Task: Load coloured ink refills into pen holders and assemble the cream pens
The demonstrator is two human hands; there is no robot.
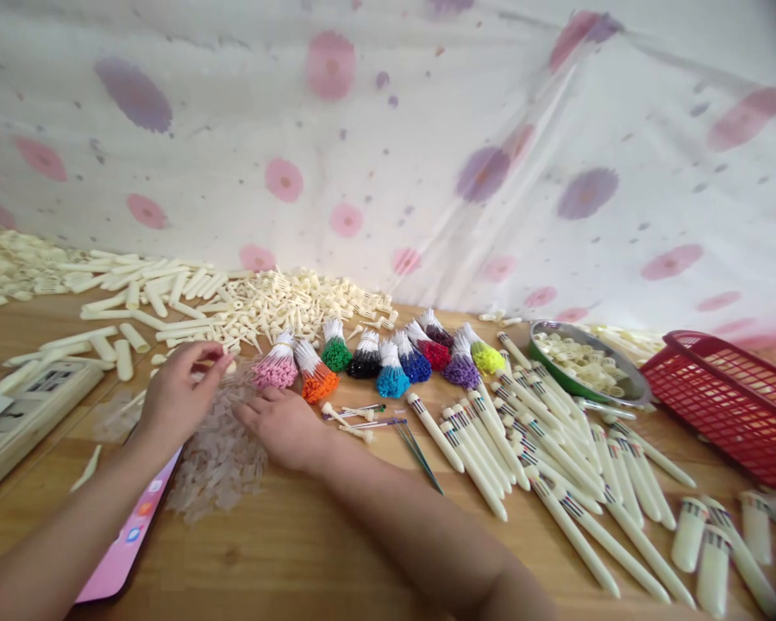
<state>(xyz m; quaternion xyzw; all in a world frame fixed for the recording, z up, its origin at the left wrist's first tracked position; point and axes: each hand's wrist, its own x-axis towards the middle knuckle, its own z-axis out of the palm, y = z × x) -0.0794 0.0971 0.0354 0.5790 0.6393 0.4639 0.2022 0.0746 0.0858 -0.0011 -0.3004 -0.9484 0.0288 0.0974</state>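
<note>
My left hand (182,390) is raised over the left edge of a pile of clear plastic pieces (223,470). Its thumb and fingers pinch together at a small cream pen part (231,366). Lying low across the right side of that pile is my right hand (291,429), palm down, fingers stretched to the left, with nothing visible in them. Just beyond its fingers stands a bundle of pink-tipped refills (275,369), beside an orange-tipped bundle (316,379). More bundles in several colours continue to the right. A few loose refills (372,423) and cream parts lie right of my right hand.
Cream pen parts (297,302) are heaped along the back. Many multicolour pens (478,448) lie at the right, near a green-sided metal bowl (543,371) and a red basket (730,405). A pink-screened phone (126,552) and a power strip (35,414) are at the left.
</note>
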